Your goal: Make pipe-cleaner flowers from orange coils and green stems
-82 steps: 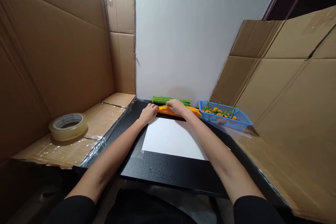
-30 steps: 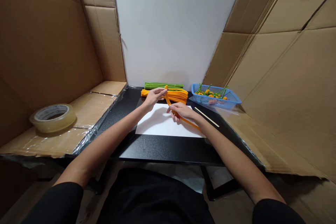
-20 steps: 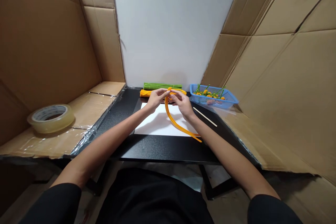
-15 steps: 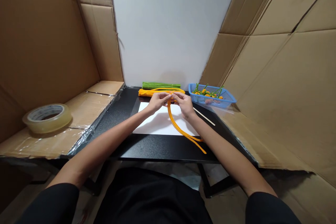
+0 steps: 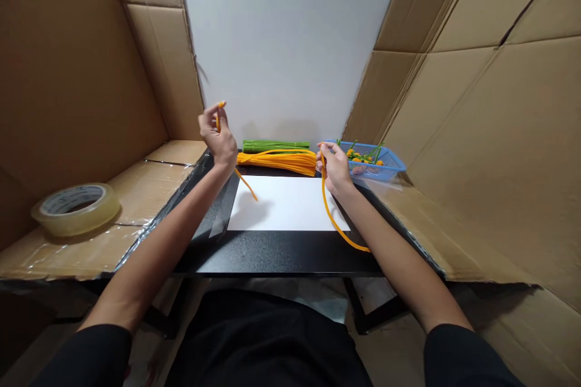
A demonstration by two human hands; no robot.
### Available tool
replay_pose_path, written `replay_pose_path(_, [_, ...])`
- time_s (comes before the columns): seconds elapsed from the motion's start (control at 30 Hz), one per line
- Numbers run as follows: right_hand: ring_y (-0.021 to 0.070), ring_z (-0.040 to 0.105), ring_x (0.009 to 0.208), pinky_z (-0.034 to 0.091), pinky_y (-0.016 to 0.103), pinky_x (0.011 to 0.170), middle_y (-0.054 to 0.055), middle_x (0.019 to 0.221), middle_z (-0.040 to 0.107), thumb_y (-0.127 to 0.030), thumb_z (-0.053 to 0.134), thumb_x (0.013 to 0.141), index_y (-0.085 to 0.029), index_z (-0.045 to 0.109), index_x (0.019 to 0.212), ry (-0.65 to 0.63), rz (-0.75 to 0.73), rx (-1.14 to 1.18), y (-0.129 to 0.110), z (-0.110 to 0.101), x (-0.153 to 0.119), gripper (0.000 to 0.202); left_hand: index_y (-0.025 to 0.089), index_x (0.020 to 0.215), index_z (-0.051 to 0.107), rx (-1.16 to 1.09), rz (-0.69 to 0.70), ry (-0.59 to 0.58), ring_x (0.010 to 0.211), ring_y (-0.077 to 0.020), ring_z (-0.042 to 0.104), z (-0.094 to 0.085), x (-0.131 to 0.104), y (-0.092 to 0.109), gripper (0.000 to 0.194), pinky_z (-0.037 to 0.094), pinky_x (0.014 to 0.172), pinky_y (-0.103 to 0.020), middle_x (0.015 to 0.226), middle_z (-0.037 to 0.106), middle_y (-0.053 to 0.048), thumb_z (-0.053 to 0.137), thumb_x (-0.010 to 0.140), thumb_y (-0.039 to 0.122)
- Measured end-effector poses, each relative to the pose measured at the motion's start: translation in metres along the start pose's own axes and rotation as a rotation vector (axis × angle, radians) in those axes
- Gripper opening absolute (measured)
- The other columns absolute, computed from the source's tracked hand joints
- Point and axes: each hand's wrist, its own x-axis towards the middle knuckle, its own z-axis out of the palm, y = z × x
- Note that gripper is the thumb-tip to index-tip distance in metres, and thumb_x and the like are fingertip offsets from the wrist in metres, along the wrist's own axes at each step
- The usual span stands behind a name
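Raised at the left, in front of the wall, my left hand is closed on an orange stem, whose lower end hangs over the white sheet. Its upper end shows at my fingertips. My right hand pinches a second orange stem near its top, beside the blue basket; that stem curves down to my right forearm. Between the hands, behind the sheet, lie a bundle of orange stems and a bundle of green stems.
The blue basket at the back right holds orange pieces with green stems. A roll of clear tape lies on the cardboard at the left. Cardboard walls stand on both sides of the black table.
My hands have parted from the middle, the left one moving up and left, the right one slightly right. The orange stems held together are now apart, one in each hand.
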Motion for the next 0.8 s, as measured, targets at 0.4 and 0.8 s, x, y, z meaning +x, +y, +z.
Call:
replay_pose_path(0.4, [0.0113, 0.060, 0.067, 0.051, 0.026, 0.068, -0.001, 0.075, 0.071, -0.038, 0.089, 0.065, -0.022, 0.075, 0.090, -0.175, -0.038, 0.067, -0.002, 0.025, -0.022, 0.032, 0.022, 0.095, 0.079, 0.040, 0.055, -0.523, 0.076, -0.0154, 0.062, 0.033, -0.078, 0.046, 0.021, 0.048, 0.069, -0.028, 0.084, 0.070, -0.005, 0.066, 0.094, 0.038])
replay_pose_path(0.8, [0.0108, 0.062, 0.064, 0.051, 0.025, 0.062, -0.002, 0.074, 0.069, -0.037, 0.092, 0.058, -0.023, 0.074, 0.082, -0.212, 0.121, 0.195, 0.015, 0.032, -0.029, 0.033, 0.018, 0.084, 0.068, -0.022, -0.141, -0.459, 0.073, -0.0136, 0.067, 0.036, -0.093, 0.040, 0.013, 0.051, 0.069, -0.025, 0.082, 0.073, -0.003, 0.071, 0.088, 0.031])
